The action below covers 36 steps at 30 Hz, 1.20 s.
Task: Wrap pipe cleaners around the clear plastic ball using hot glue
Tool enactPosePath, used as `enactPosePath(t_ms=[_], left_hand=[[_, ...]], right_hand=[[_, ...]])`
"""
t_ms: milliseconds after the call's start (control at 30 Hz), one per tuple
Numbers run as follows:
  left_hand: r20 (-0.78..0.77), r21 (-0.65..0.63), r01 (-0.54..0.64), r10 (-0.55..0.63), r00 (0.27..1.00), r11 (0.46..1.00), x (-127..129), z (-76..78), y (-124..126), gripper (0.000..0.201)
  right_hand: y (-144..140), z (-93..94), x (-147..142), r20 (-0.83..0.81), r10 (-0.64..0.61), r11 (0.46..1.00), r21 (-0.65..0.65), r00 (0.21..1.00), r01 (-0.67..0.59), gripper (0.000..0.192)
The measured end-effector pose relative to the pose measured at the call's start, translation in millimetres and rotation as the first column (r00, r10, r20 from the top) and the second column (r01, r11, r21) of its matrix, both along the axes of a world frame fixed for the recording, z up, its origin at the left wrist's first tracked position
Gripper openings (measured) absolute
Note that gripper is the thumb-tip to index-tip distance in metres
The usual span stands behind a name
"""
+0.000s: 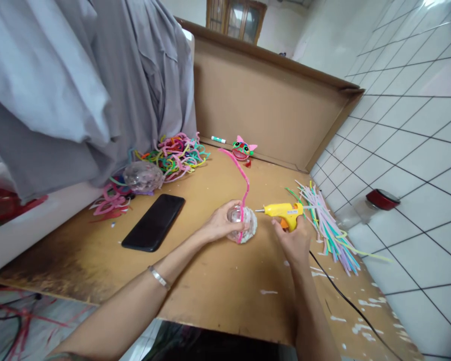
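One glue gun [283, 211], yellow with an orange trigger, was at the centre right of the frame, its nozzle pointing left toward one clear faceted ball [244, 225] at the centre. One pink pipe cleaner [240, 175] rose from the ball and curved up and to the left. One black phone [154, 222] lay flat on the table [218, 286] at the centre left. A second clear ball [143, 176] sat at the upper left of the table, just beside one tangled heap of coloured pipe cleaners [176, 155]. One bundle of straight pastel pipe cleaners [328, 228] lay at the right, near the glue gun. One small cat-faced toy [243, 149] and one marker [218, 139] stood at the top centre, against a cardboard wall [270, 105]. One black cord [346, 296] ran toward the lower right. One red-lidded jar [376, 200] stood at the far right.

The left hand [221, 223] reached in from the lower left, forearm extended with one bracelet [159, 277] at the wrist; its fingers were curled around the ball, holding it on the table. The right hand [295, 240] came up from the bottom centre, fingers closed around the grip of the glue gun, holding it level just right of the ball.
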<state>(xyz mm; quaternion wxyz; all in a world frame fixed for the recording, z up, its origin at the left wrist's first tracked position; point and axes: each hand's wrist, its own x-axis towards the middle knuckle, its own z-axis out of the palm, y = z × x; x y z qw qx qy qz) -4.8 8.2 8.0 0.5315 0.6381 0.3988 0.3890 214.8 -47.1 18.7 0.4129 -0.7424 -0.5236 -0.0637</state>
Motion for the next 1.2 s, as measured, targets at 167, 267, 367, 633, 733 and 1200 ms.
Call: enactPosePath(t_ms=[167,267,367,633,733,1200], left_hand=[[-0.030,0.080,0.007,-0.005,1.000,0.997,-0.6,-2.3,0.6,0.079],[-0.026,0.080,0.017,-0.014,1.000,0.997,-1.0,-1.4,0.2,0.080],[-0.023,0.070,0.023,-0.021,0.999,0.997,-1.3,0.0,-0.1,0.079],[-0.022,0.076,0.047,-0.046,0.999,0.996,-2.3,-2.3,1.4,0.081],[-0.033,0.083,0.050,-0.047,0.998,0.995,-2.2,-5.5,2.7,0.080],[-0.048,0.109,0.033,-0.028,0.998,0.994,-0.9,-8.0,3.8,0.078]], right_hand=[[-8.0,-1.6,-9.6,0.201,0.052,0.991,0.110,0.978,-0.075,0.022],[-9.4,-2.1,-8.0,0.283,0.055,0.984,0.146,0.957,-0.100,0.014],[-9.8,-2.2,-6.4,0.318,0.036,0.980,0.174,0.948,-0.096,0.009],[-10.0,-1.7,-6.0,0.389,0.037,0.963,0.233,0.920,-0.137,0.010],[-10.5,-1.4,-6.0,0.386,0.017,0.966,0.231,0.922,-0.115,0.010],[-11.1,-1.6,-3.9,0.408,0.044,0.968,0.210,0.912,-0.140,0.011]])
